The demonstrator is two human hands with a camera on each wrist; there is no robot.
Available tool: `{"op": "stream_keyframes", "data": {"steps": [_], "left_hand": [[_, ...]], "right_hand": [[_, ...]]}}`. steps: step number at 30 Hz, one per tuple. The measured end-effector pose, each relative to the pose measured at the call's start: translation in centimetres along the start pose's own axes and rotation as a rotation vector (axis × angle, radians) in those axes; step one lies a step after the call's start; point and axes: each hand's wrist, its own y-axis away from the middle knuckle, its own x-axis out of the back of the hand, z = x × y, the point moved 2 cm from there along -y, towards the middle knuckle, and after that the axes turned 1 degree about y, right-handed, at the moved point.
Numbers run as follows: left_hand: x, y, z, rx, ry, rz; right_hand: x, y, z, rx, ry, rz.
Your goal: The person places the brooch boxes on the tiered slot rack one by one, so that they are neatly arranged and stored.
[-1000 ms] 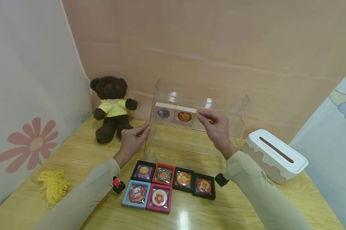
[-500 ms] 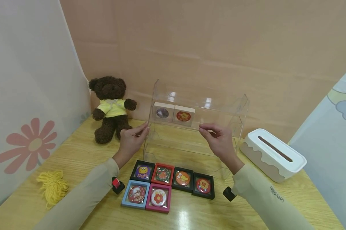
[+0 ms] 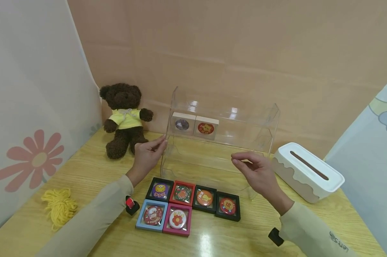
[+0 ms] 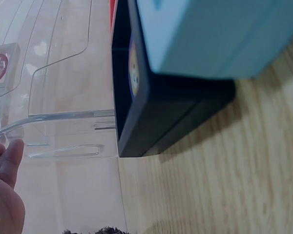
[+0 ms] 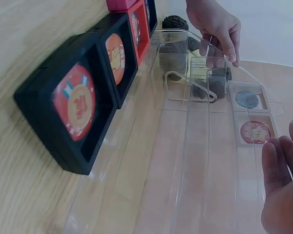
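A clear acrylic display rack [image 3: 193, 162] with stepped shelves stands at the back of the table. My left hand [image 3: 147, 153] pinches its left side panel between thumb and fingers. On a shelf, at its left end, two white-framed badge boxes stand side by side: one with a dark round badge [image 3: 182, 124], one with a red badge with a yellow star [image 3: 206, 128]. My right hand [image 3: 254, 171] hovers before the rack's right part, holding nothing, fingers loosely bent. Several framed badges lie in front of the rack, including a black-framed one [image 3: 227, 206] and a blue-framed one [image 3: 152, 215].
A brown teddy bear [image 3: 122, 121] in a yellow top sits left of the rack. Yellow yarn [image 3: 59, 208] lies at the front left. A white and beige tissue box [image 3: 309, 171] stands at the right. Cloth walls surround the table [image 3: 232, 239].
My right hand has come away from the red star badge box and moved down and to the right. The left hand keeps its place at the rack's side.
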Motion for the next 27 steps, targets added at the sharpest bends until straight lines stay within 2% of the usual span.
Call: {"op": "stream_keyframes", "data": {"steps": [11, 19, 27], "left_hand": [[0.0, 0.0, 0.1, -0.015, -0.015, -0.013], [0.1, 0.1, 0.0, -0.005, -0.019, -0.008], [0.0, -0.1, 0.1, -0.009, -0.002, -0.013]], "right_hand": [[0.6, 2.8, -0.1, 0.015, 0.072, -0.009], [0.8, 5.6, 1.2, 0.029, 0.345, 0.003], [0.3, 8.8, 2.6, 0.048, 0.318, -0.087]]}}
